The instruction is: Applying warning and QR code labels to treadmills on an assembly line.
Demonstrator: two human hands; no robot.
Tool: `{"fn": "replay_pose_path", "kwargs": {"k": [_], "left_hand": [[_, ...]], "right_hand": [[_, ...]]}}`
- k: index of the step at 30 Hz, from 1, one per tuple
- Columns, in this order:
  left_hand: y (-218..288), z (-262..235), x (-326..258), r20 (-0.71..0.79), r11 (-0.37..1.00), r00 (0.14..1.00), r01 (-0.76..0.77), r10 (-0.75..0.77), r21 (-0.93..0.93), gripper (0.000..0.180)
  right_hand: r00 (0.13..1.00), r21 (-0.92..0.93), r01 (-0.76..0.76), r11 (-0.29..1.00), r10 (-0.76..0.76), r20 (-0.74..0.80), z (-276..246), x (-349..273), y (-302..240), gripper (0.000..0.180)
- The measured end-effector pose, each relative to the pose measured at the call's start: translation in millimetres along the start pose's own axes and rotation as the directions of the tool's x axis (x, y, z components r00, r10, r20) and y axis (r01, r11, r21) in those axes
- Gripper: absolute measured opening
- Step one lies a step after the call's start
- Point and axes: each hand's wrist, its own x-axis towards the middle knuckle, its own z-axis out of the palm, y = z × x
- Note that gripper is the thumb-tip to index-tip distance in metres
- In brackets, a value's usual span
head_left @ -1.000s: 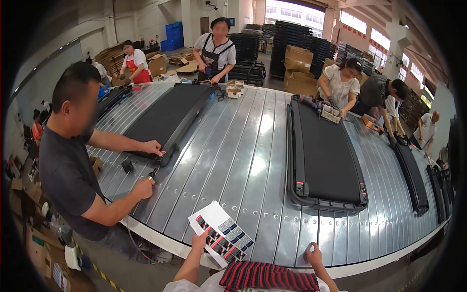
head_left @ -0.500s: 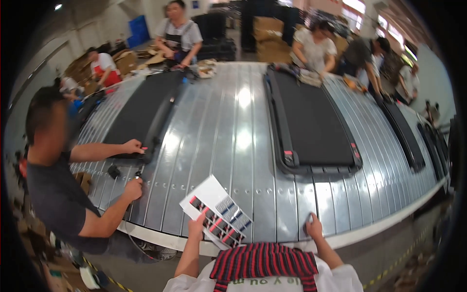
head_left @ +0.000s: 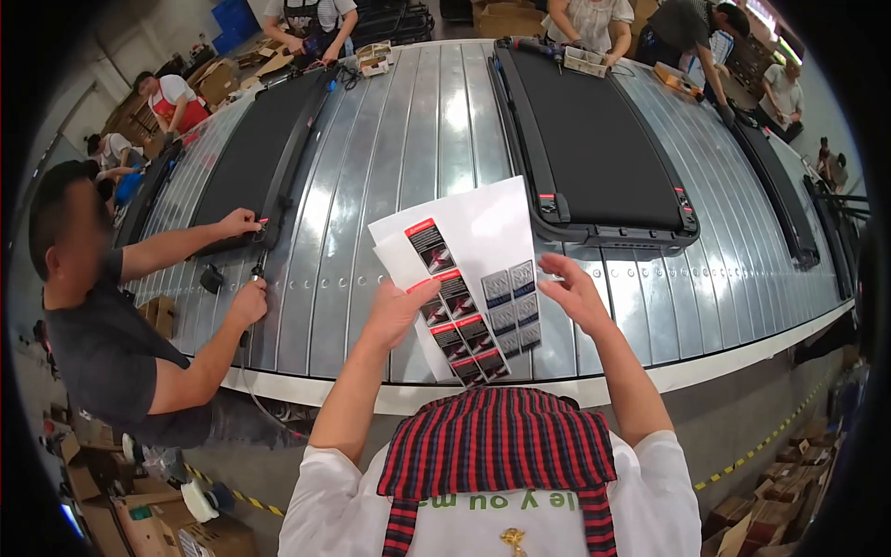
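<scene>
While the person's bare left hand grips smooth white paper sheets, thumb on top, the bare right hand stands open beside their right edge, fingers loosely bent and holding nothing visible; whether it touches the paper, I cannot tell. At least two sheets overlap, held between the hands above the near edge of a shiny, slatted metal table. They carry at least six rectangular red-topped black labels, some partly covered, and six small grey-and-blue labels. Beyond lie two large, flat, matte black rectangular decks. One ribbed red-and-black striped cloth apron covers the person's chest.
</scene>
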Motion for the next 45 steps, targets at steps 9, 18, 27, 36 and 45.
{"fn": "replay_pose_path", "kwargs": {"k": [9, 18, 27, 36, 45], "left_hand": [[-3.9, 23.6, -23.8, 0.022, 0.987, 1.000, 0.013, -0.009, -0.160, 0.043], [2.4, 88.1, -22.0, 0.106, 0.933, 0.994, 0.014, 0.026, -0.360, 0.050], [-23.3, 146.2, -13.9, 0.291, 0.948, 0.946, 0.216, -0.144, -0.232, 0.041], [-29.8, 192.2, 6.8, 0.389, 0.939, 0.921, 0.149, -0.018, -0.309, 0.050], [-15.0, 164.7, 25.7, 0.027, 0.974, 0.998, -0.041, 0.048, -0.221, 0.036]], "right_hand": [[0.959, 0.479, -0.196, 0.855, 0.066, 0.275, -5.4, -3.6, -51.0, 0.021], [0.846, -0.262, 0.493, 0.830, -0.527, -0.081, -26.8, -16.6, -64.1, 0.027], [0.980, 0.125, 0.095, 0.988, -0.115, 0.161, -83.3, -32.3, -55.8, 0.014], [0.968, 0.196, 0.150, 0.969, -0.184, 0.173, -134.2, -21.7, -57.2, 0.008], [0.964, 0.433, 0.181, 0.883, -0.073, -0.255, -135.3, -1.1, -40.2, 0.009]]}}
